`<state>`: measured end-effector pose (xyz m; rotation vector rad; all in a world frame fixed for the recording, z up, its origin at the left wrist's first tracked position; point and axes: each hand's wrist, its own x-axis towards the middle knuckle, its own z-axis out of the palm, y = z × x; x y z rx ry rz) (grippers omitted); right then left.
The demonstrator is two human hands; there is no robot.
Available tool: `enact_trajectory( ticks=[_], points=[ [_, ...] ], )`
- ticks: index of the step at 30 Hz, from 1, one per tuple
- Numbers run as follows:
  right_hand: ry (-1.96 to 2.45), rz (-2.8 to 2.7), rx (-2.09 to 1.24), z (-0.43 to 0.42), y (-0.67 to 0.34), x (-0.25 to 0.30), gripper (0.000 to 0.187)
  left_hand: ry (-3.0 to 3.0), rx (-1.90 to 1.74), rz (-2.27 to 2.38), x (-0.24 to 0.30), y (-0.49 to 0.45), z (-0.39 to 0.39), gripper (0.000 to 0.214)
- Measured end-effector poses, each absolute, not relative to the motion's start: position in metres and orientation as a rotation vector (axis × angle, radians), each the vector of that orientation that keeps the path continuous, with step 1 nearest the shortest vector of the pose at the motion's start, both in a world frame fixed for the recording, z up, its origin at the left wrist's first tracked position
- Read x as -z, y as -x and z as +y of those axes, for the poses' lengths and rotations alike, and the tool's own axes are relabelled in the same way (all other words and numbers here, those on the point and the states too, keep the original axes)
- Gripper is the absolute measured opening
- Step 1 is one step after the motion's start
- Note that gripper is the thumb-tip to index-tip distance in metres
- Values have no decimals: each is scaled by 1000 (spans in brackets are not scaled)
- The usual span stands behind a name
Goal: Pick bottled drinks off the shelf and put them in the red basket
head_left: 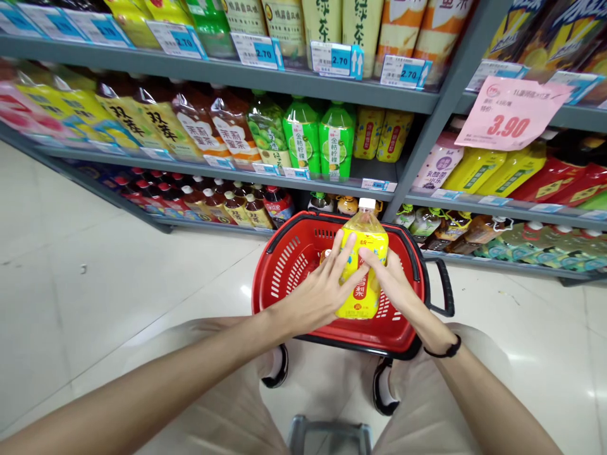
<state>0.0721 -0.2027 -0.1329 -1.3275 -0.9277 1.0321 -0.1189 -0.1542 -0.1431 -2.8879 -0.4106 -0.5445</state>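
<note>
Both my hands are on a yellow plastic drink bottle (363, 243) with a white cap, held upright over a red shopping basket (290, 253). My left hand (327, 278) reaches over from the left, its spread fingers lying across the front label. At the right side, my right hand (391, 278) grips the bottle, thumb on the label and the other fingers partly hidden. A black band (446, 349) circles my right wrist. Behind the left fingers, a small part of another item (325, 254) shows inside the basket.
Dark grey shelves (227, 66) of bottled drinks stand ahead, with price tags along their edges. A pink price sign (515, 114) hangs at the right. The basket's black handle (443, 287) sticks out right. Between my feet is a grey stool-like frame (332, 426) on the tiled floor.
</note>
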Motion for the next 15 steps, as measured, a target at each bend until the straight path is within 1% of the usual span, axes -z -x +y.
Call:
enact_trajectory(
  ticks=[3,8,11,15],
  points=[
    [1317,-926,-1041,-203,-73,132,59,2893,565,-384,143,119,-153,110],
    [1225,-862,-1131,-206,-73,128,53,2900,652,-359,140,120,-149,115],
    [1116,-762,-1192,-206,-74,127,49,2931,752,-300,135,123,-145,110],
    [1046,-640,-1256,-203,-75,123,54,2993,919,-229,125,127,-142,110]
  ],
)
